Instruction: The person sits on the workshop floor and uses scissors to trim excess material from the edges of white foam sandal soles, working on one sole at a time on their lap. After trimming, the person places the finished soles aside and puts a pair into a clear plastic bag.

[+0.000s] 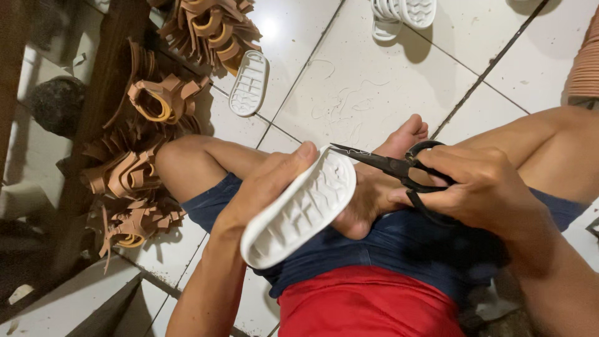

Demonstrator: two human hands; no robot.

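Left hand [265,187] clamped on white sole [299,209] over lap; right hand [480,187] closed in black scissors [399,168], tips at sole's edge. Trimming looks underway; thin shavings [343,106] on floor [374,81].

Matt white rubbery sole [299,209], dark metal scissors [399,171], glossy tiled floor [374,81], cloth shorts [399,249]

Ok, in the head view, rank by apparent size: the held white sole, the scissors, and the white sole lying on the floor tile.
1. Held white sole, though nearness to the camera inflates it.
2. Black scissors.
3. Floor sole, farther off, so true size against the held one is unsure.
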